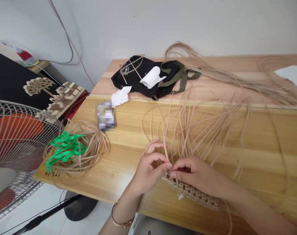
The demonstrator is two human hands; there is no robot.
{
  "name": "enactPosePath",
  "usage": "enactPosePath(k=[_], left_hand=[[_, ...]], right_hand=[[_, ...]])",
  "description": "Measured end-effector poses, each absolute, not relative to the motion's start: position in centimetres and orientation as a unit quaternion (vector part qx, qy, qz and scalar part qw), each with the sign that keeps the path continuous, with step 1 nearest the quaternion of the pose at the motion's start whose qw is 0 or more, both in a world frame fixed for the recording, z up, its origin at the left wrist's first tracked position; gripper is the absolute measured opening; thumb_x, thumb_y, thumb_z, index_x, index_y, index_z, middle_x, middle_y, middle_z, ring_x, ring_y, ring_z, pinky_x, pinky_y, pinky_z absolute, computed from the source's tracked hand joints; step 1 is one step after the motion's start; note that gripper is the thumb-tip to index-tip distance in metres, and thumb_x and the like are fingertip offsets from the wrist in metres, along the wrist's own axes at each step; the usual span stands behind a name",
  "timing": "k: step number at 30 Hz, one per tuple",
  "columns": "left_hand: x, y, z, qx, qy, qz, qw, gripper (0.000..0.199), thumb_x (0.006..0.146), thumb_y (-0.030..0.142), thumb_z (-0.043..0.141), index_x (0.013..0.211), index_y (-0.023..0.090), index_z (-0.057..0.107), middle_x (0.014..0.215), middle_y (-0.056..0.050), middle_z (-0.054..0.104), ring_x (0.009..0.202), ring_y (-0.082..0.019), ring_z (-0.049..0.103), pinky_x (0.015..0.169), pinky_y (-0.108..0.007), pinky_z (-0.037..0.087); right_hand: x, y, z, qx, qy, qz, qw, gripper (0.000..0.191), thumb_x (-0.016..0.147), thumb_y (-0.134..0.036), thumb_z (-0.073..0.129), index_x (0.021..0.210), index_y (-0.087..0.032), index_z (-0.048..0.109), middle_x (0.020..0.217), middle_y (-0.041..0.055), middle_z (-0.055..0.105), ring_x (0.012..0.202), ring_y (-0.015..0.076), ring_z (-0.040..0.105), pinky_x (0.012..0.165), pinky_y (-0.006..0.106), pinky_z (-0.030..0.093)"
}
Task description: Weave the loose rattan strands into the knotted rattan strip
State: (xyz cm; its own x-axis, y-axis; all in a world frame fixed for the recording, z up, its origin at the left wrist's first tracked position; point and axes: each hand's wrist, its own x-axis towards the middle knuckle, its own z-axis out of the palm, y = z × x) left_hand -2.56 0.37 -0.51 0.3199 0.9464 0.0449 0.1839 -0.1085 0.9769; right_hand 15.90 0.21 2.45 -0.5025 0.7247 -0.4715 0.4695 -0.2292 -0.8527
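A partly woven piece of tan cane strips (197, 195) lies near the table's front edge, its loose strips (187, 130) fanning out toward the back. At its left end, my left hand (148, 166) pinches a cane strip between thumb and forefinger, the other fingers raised. Right beside it, my right hand (199, 173) is closed with thumb and forefinger pinched at the same corner of the weave. The fingertips of both hands almost meet. What exactly lies between the right fingertips is partly hidden, but it seems to be a cane strip.
On the wooden table (129, 156), a coil of cane (94, 153) carries a green tape measure (67, 147). Behind are a black bag (133, 71), a white paper roll (151, 77), crumpled paper (121, 96) and a long cane bundle (231, 80). A fan (18, 153) stands left.
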Motion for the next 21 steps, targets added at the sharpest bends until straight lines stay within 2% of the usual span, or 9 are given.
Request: enactPosePath(k=[3, 6, 12, 16, 21], left_hand=[[-2.8, 0.4, -0.4, 0.640, 0.442, 0.373, 0.505, 0.008, 0.077, 0.022, 0.072, 0.071, 0.020, 0.068, 0.117, -0.010, 0.060, 0.133, -0.027, 0.039, 0.113, -0.053, 0.023], [-2.9, 0.3, -0.4, 0.642, 0.447, 0.366, 0.504, 0.010, 0.078, 0.024, 0.071, 0.070, 0.020, 0.067, 0.121, -0.010, 0.059, 0.135, -0.028, 0.036, 0.113, -0.053, 0.023], [-3.6, -0.7, -0.3, 0.672, 0.456, 0.327, 0.484, 0.008, 0.078, 0.029, 0.072, 0.079, 0.023, 0.069, 0.131, -0.009, 0.054, 0.141, -0.032, 0.026, 0.112, -0.060, 0.018], [-4.0, -1.5, -0.4, 0.727, 0.441, 0.283, 0.443, 0.037, 0.066, 0.033, 0.082, 0.098, 0.025, 0.065, 0.143, -0.012, 0.040, 0.144, -0.038, 0.016, 0.111, -0.064, 0.019], [-3.9, -1.7, -1.0, 0.750, 0.447, 0.288, 0.394, 0.031, 0.069, 0.031, 0.080, 0.095, 0.025, 0.064, 0.138, -0.012, 0.043, 0.142, -0.039, 0.020, 0.108, -0.064, 0.023]], right_hand=[[15.8, 0.1, 2.6, -0.514, -0.584, 0.618, 0.111, 0.013, 0.077, -0.030, 0.062, 0.074, -0.017, 0.064, 0.059, -0.0047, 0.049, 0.054, 0.0102, 0.042, 0.050, 0.023, 0.030], [15.7, 0.0, 2.6, -0.525, -0.565, 0.625, 0.121, 0.011, 0.074, -0.028, 0.066, 0.073, -0.017, 0.065, 0.057, -0.0051, 0.048, 0.053, 0.0098, 0.042, 0.049, 0.022, 0.030], [15.8, -0.2, 2.3, -0.529, -0.549, 0.634, 0.131, 0.013, 0.077, -0.030, 0.064, 0.076, -0.017, 0.065, 0.060, -0.0039, 0.051, 0.056, 0.0105, 0.044, 0.052, 0.023, 0.032], [15.8, -0.3, 2.2, -0.535, -0.542, 0.634, 0.136, 0.012, 0.078, -0.030, 0.063, 0.078, -0.018, 0.065, 0.062, -0.0039, 0.051, 0.058, 0.0109, 0.045, 0.054, 0.023, 0.034], [15.9, -0.3, 2.5, -0.548, -0.542, 0.624, 0.129, 0.014, 0.079, -0.031, 0.061, 0.078, -0.018, 0.065, 0.060, -0.0042, 0.050, 0.056, 0.0111, 0.043, 0.052, 0.023, 0.032]])
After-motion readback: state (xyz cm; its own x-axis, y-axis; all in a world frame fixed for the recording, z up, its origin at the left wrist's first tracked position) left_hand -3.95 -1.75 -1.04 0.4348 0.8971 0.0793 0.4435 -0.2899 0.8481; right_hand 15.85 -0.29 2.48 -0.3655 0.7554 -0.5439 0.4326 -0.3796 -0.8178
